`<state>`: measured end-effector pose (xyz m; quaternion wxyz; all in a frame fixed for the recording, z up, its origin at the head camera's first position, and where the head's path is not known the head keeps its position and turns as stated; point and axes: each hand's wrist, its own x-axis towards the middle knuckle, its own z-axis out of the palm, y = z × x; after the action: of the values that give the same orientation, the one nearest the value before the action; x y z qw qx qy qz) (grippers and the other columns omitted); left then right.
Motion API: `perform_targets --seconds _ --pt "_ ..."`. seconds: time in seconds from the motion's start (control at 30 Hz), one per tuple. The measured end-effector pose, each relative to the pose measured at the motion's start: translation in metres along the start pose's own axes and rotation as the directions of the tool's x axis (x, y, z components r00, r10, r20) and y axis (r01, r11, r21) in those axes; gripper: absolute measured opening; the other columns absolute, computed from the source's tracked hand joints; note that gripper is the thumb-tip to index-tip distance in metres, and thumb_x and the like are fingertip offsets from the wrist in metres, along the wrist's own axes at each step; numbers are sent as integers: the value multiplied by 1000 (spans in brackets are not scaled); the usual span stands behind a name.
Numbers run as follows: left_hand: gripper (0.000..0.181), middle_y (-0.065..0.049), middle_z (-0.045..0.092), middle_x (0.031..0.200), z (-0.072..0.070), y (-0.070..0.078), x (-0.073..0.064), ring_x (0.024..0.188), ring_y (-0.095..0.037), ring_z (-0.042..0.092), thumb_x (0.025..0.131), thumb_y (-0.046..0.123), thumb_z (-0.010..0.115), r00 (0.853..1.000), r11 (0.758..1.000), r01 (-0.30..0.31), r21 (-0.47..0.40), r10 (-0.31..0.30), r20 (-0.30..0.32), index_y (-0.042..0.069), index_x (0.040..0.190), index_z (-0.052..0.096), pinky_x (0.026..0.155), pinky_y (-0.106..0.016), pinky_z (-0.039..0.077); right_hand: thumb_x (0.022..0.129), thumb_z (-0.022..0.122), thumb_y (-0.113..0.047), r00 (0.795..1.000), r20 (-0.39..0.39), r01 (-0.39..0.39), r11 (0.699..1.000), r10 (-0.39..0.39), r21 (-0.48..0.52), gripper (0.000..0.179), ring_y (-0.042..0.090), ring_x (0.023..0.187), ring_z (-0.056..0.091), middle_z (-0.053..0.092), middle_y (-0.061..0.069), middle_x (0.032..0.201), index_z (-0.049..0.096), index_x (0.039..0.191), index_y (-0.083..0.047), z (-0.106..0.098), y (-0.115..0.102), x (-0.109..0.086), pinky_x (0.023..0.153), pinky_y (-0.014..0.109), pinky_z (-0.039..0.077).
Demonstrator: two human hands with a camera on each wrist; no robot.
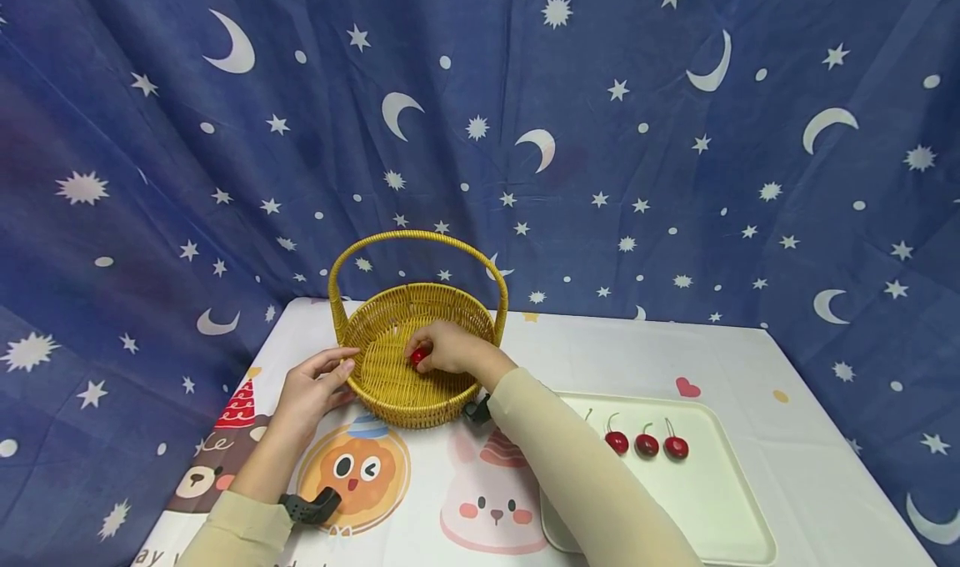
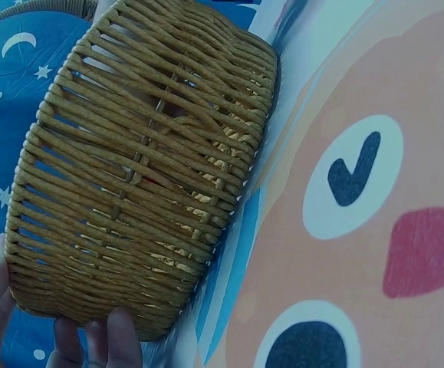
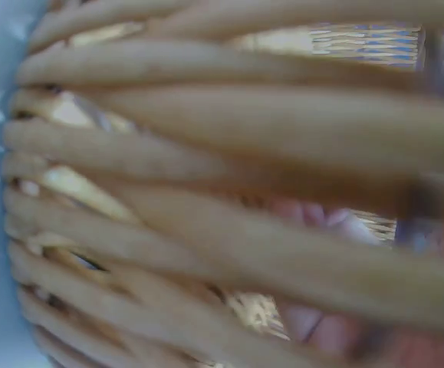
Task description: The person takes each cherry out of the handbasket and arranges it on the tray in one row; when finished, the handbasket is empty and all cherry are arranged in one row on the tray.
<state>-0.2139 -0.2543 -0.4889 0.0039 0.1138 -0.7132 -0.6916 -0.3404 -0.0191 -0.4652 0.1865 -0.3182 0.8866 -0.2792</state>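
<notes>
A yellow woven basket (image 1: 416, 417) with a tall arched handle stands upright near the back of the table. My right hand (image 1: 448, 348) is inside it, pinching a red cherry (image 1: 419, 355) low over the woven bottom. In the right wrist view, basket strands (image 3: 283, 130) hide most of that hand. At the basket's left side, my left hand (image 1: 318, 383) grips the rim. The left wrist view shows its fingertips (image 2: 122, 341) against the outer weave. Several cherries with stems, one of them dark red (image 1: 676, 448), lie in a row on a cream tray (image 1: 720, 500).
My right sleeve (image 1: 577, 467) passes over the tray's left part. A white tablecloth (image 1: 795, 467) with printed cartoon animals covers the table. Behind it hangs a blue curtain (image 1: 480, 92) with moons and stars. Dark straps (image 1: 311, 507) sit on my wrists.
</notes>
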Motion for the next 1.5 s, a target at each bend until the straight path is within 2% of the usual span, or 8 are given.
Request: perform_targets --seconds 0.27,0.43,0.63,0.87,1.0,1.13,1.33,1.5 --pt "39 1 56 116 0 2 -2 97 -9 71 110 22 64 1000 1000 4 7 -4 2 10 148 65 83 -27 65 92 87 -9 993 -63 98 995 -96 31 28 16 101 67 77 -1 110 81 119 -12 -18 -18 -24 90 28 56" --pt "40 2 56 116 -1 3 -3 97 -9 72 110 22 65 1000 1000 7 9 -7 6 9 148 65 83 -26 65 92 85 -3 986 -81 146 988 -143 40 30 19 104 67 74 2 115 80 119 -13 -30 -27 -51 90 29 59" --pt "40 2 57 116 -1 2 -2 96 -8 72 110 21 64 1000 1000 3 14 -3 3 8 148 65 83 -27 65 93 84 -5 982 -110 158 987 -155 19 30 18 95 62 66 0 109 80 119 -20 -38 -19 -91 82 27 56" --pt "41 1 58 116 -1 0 -1 97 -9 72 111 22 63 1000 1000 4 23 -4 3 8 149 63 84 -27 65 92 83 -4 983 -123 146 987 -137 67 27 16 91 61 67 -3 105 78 115 -18 -45 5 -141 79 26 57" --pt "43 1 58 117 -1 -1 0 96 -9 72 110 23 64 1000 1000 9 22 -9 3 7 150 62 84 -27 65 91 84 -3 977 -172 137 988 -124 66 30 14 89 63 69 -4 106 78 115 -21 -49 25 -171 79 27 58" --pt "40 2 57 116 0 -1 1 95 -9 72 110 22 65 1000 1000 6 9 -6 2 8 148 65 84 -28 65 90 86 -4 972 -223 84 995 -71 48 35 13 89 64 70 -7 108 76 115 -27 -54 46 -201 81 27 57" --pt "34 3 56 116 -1 -2 2 95 -8 71 110 20 64 1000 1000 1 -1 -1 8 13 144 69 85 -28 65 89 83 0 959 -280 -16 997 36 73 32 14 92 66 73 -4 107 75 114 -18 -59 81 -250 81 28 59" --pt "36 3 57 117 0 -1 2 96 -8 71 110 22 64 1000 1000 8 2 -8 3 13 145 68 84 -27 65 90 83 1 932 -336 -99 987 137 128 30 11 89 68 74 2 110 75 115 -14 -65 109 -292 72 27 59"
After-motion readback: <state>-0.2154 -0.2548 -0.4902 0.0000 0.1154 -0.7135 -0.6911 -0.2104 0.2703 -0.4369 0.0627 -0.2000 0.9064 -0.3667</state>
